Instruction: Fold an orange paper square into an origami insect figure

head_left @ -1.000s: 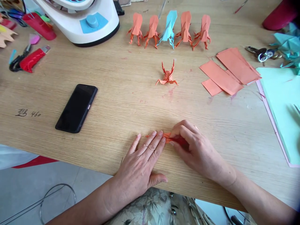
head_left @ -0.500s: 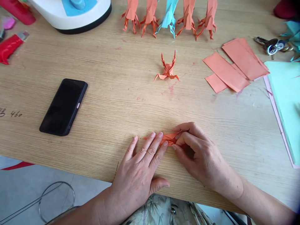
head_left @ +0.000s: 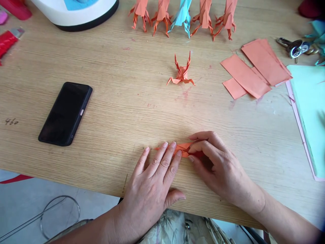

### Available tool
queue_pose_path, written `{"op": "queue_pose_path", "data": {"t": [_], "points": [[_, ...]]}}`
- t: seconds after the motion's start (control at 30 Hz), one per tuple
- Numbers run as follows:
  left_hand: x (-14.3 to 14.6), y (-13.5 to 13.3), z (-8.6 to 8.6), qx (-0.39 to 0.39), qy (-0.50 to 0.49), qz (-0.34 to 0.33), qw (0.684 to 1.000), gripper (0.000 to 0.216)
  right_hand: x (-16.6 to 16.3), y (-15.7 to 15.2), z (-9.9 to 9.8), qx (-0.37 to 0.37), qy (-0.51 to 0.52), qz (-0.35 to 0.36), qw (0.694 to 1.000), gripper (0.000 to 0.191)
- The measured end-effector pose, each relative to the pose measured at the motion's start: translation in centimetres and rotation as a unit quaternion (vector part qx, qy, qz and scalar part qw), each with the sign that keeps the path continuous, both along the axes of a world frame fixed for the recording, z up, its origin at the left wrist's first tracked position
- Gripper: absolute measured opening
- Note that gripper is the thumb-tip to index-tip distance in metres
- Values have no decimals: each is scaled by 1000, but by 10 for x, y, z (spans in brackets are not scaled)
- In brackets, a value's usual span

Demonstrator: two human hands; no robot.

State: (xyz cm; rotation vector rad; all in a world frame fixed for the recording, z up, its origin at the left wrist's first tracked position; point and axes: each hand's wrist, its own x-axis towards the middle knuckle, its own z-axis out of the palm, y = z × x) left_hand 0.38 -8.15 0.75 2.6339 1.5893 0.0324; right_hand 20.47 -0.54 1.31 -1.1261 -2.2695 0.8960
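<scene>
A small folded piece of orange paper (head_left: 183,149) lies flat on the wooden table (head_left: 127,112) near its front edge. My left hand (head_left: 152,183) rests flat beside it, fingers stretched out and their tips pressing its left end. My right hand (head_left: 215,166) is curled over the paper's right end, with thumb and fingers pinching a fold. Most of the paper is hidden under both hands. A finished orange paper crab (head_left: 181,72) stands farther back in the middle.
A black phone (head_left: 65,113) lies at the left. A row of orange and blue folded figures (head_left: 184,17) stands at the back, beside a white appliance base (head_left: 76,13). Orange paper strips (head_left: 254,73) and green sheets (head_left: 309,112) lie at the right, keys (head_left: 291,47) behind them.
The view has dropped slightly, so the table's things sit higher in frame. My right fingers have shifted a little on the orange paper; my left hand stays flat.
</scene>
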Motion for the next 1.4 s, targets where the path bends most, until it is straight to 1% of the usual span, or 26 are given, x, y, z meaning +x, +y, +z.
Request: {"op": "queue_pose_path", "data": {"t": [0.1,0.27,0.43,0.67,1.0,1.1,1.23,1.33,1.4], "points": [[1,0,0,4,3,1,1000,80,6,0,-1,-1,5,7,1000,19],[0,1,-1,6,0,1,1000,79,5,1,-3,6,6,5,1000,12],[-2,1,-3,10,-14,-9,1000,82,-5,1,-1,-18,-3,-20,1000,18],[-3,-1,-2,-5,-8,-12,1000,82,-10,0,2,-42,-19,-40,998,16],[-1,0,0,-12,-7,-2,1000,78,-13,-1,2,-40,-35,-46,998,16],[-1,1,1,-15,-8,1,1000,79,-13,-2,1,-34,-37,-51,997,20],[0,1,0,-11,-15,6,1000,79,-8,-1,-1,-16,-13,-29,999,25],[1,0,-1,-13,-10,6,1000,79,0,0,-4,12,5,6,1000,27],[1,-1,0,-15,-6,9,1000,79,3,1,-6,35,-2,23,999,29]]}}
